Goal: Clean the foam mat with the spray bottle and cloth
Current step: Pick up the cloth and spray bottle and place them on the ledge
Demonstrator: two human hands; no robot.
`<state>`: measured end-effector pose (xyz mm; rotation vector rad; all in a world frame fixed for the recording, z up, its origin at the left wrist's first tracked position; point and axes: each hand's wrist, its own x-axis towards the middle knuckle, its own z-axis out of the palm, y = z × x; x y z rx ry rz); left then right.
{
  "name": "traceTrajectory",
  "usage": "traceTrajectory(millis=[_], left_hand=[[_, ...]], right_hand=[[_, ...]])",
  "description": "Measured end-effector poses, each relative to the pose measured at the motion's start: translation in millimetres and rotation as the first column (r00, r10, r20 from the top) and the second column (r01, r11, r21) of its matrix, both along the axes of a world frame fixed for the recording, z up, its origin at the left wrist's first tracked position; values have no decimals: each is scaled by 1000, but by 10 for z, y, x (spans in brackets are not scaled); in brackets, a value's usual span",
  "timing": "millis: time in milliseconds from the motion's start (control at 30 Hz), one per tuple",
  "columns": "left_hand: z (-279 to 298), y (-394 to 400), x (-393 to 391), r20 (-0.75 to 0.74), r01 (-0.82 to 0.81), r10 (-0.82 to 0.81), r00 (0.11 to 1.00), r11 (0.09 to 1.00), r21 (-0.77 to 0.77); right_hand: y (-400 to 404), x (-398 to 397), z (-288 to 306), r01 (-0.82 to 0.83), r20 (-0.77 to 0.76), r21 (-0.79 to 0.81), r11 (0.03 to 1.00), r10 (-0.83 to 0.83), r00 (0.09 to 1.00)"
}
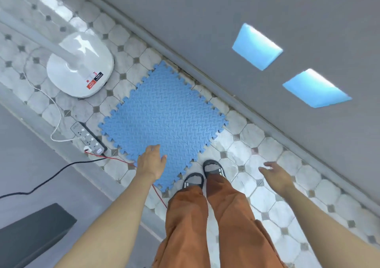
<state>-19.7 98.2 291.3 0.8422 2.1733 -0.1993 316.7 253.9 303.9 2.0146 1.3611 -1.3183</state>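
The left hand (151,161), at lower centre of the frame, hangs with its fingers relaxed and loosely together, holding nothing; it shows over the near edge of the foam mat (164,119), though whether it touches the mat cannot be told. The right hand (275,174), at lower right, is spread with its fingers apart and empty, over the tiled floor (265,142) and well apart from the mat.

The blue foam mat lies flat on the tiles in the middle of the frame, a square with jigsaw-toothed edges, its far corner close to the base of the grey wall (205,21). Two feet in dark sandals (212,168) and grey socks stand at its near right edge, under orange trousers (205,222).

Left of the mat, a power strip (89,137) lies on the floor with a white cable (57,111) plugged in; red and black wires run from its near end. At upper left stands the white base of a fan (80,64). Two blue patches (257,46) show on the wall at upper right.
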Motion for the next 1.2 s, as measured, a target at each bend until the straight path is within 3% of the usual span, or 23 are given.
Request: traceTrajectory(millis=[133, 267, 400, 533, 633, 733, 833, 1000, 1200], left_hand=[[522, 341, 353, 46, 275, -274, 961, 962, -6], [976, 906, 835, 19, 485, -485, 874, 874, 30], [1295, 1515, 1654, -9, 674, -675, 738, 736, 69], [1440, 1901, 2785, -16, 824, -832, 555, 547, 146], [1399, 1957, 3718, -11, 899, -919, 395, 384, 211], [1366, 1719, 4574, 35, 920, -953, 302, 300, 251], [1322, 1293, 5225, 79, 953, -989, 121, 138, 268], [1089, 688, 5837, 118, 954, -976, -182, -147, 260], [700, 212, 6225, 100, 901, -905, -414, -392, 184]], right_hand=[[-508, 828, 595, 394, 27, 38, 918, -395, 918], [-970, 1554, 1094, 708, -21, 103, 699, -710, 704], [-1437, 2174, 1403, 855, -45, 170, 490, -863, 503], [-1945, 2738, 1490, 930, -59, 151, 335, -936, 347], [-2349, 3090, 1415, 945, -74, 159, 287, -951, 301], [-2778, 3304, 1327, 967, -91, 146, 207, -971, 222], [-3175, 3363, 1234, 989, -94, 125, 80, -991, 92], [-3642, 3271, 1044, 992, -64, 109, -63, -996, -56], [-3922, 3181, 720, 968, -99, 163, -191, -979, -177]])
